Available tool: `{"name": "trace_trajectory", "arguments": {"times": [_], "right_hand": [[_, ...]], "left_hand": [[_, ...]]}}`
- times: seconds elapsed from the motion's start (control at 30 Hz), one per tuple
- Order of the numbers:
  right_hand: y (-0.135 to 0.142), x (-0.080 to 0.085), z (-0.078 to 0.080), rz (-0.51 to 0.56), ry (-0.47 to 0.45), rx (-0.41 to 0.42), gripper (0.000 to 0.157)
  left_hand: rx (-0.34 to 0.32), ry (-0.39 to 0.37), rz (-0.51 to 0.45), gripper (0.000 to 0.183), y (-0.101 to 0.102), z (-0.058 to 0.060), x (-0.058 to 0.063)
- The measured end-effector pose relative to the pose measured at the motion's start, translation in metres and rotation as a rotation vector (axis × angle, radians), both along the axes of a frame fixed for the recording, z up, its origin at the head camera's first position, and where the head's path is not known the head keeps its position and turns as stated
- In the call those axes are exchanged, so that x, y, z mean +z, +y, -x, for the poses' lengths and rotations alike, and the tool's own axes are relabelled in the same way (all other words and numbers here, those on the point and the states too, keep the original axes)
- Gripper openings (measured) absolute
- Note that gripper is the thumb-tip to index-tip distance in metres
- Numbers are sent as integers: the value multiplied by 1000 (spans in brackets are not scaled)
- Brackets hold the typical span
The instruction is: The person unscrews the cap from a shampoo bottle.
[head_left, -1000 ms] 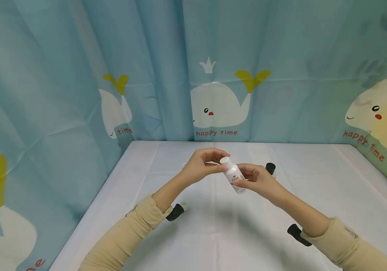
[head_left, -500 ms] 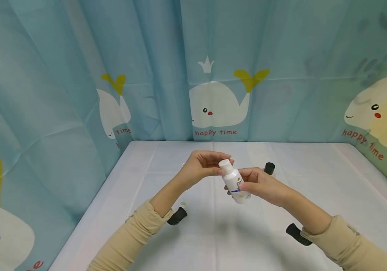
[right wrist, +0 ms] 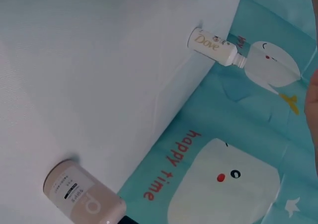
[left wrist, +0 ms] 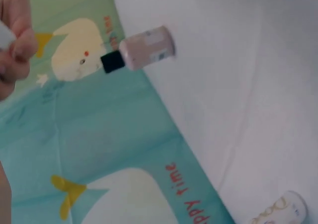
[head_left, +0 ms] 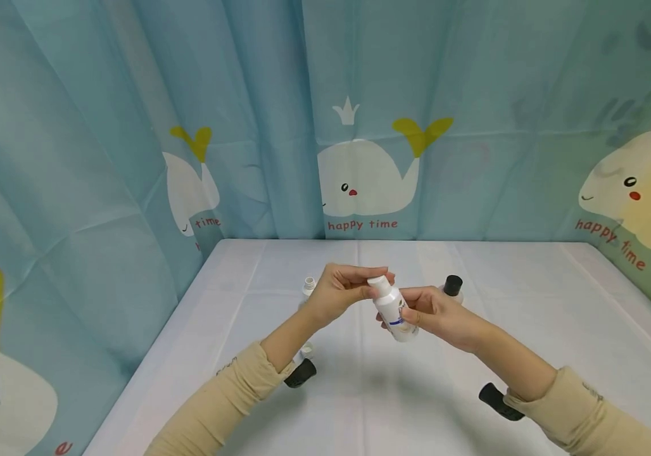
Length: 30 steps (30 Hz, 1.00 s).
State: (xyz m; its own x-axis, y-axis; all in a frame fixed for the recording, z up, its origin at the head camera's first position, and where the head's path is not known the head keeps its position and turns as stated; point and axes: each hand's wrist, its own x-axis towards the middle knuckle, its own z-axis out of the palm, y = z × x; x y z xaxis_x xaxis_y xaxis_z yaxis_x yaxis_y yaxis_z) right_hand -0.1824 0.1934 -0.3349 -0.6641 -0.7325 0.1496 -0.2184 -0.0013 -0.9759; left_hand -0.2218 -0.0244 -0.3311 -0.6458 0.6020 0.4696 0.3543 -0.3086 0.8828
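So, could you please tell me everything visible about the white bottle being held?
The white bottle looks like glossy plastic, with a rounded body, a blue stripe on its front and a white cap. The lettering is too small to read. The bottle is held above the white table, tilted, its cap end upward and toward the person's left. The right grip holds the body; the left grip pinches the cap. How tightly it sits is unclear.

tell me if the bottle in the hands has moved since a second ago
Yes, slightly: in the head view the held white bottle now sits lower in the picture, farther below the crowned whale print.
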Motion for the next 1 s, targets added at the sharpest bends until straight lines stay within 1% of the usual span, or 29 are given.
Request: {"name": "trace_trajectory", "arguments": {"times": [0.1,0.17,0.33,0.4,0.47,0.57,0.63,0.73,0.87,1.0], "right_hand": [[-2,0,-2,-22,38,-32,47],[-3,1,-3,-37,54,-55,50],[-5,2,-4,-67,67,-113,47],[-6,4,-5,-81,83,-159,46],[-9,4,-5,-95,101,-226,44],[-14,4,-6,-120,166,-340,45],[-16,3,-6,-140,229,-415,44],[-20,2,-5,-172,320,-506,42],[-24,0,-5,-196,394,-585,40],[-28,-3,-7,-241,475,-659,40]], "left_hand": [[47,-4,-41,78,2,-4,-5],[81,-5,-66,76,4,-7,-7],[168,-24,-115,72,8,-14,-11],[201,-31,-135,72,10,-17,-12],[244,-34,-157,73,12,-19,-13],[323,-45,-196,72,18,-20,-15],[380,-54,-228,71,22,-20,-17],[443,-61,-273,65,26,-18,-19],[483,-46,-299,57,27,-17,-20],[531,-41,-260,44,29,-18,-20]]}}
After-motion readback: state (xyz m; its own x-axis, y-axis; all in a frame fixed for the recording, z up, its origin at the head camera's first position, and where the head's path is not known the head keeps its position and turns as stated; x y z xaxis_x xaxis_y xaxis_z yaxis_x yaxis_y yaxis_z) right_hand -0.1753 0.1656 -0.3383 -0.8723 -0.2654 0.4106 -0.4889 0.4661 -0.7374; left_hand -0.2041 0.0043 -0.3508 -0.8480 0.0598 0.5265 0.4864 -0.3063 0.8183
